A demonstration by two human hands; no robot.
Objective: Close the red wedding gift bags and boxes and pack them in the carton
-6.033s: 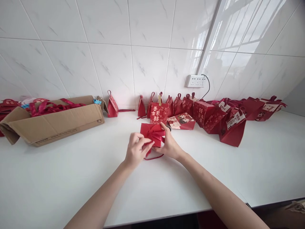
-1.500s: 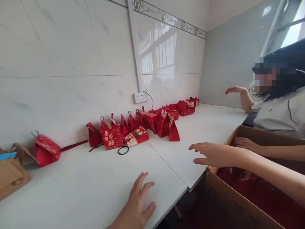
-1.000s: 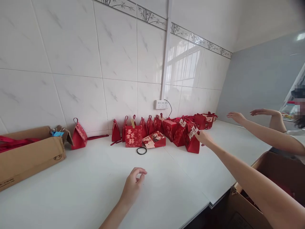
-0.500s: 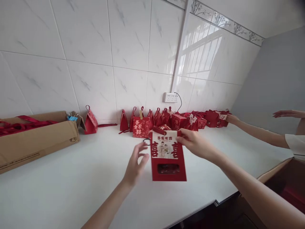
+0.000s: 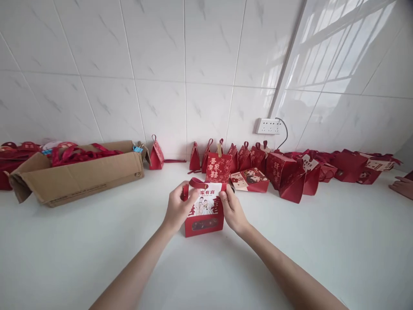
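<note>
A red gift box with a white printed panel, a small window and a red ribbon loop stands upright on the white table. My left hand grips its upper left side, the thumb near the ribbon. On the upper right edge, my right hand has closed with its thumb in front. Right behind this box is a red box with gold writing. To its right lies a box with a cartoon print.
A cardboard box full of red ribbons sits at the left. Red triangular boxes line the wall, with more red boxes at the right. Another person's hand shows at the right edge. A power strip is on the wall.
The view has turned left. My left hand, open before, has taken hold of the box, which now rests on the table between both hands. The other person's arms have mostly left the view.
</note>
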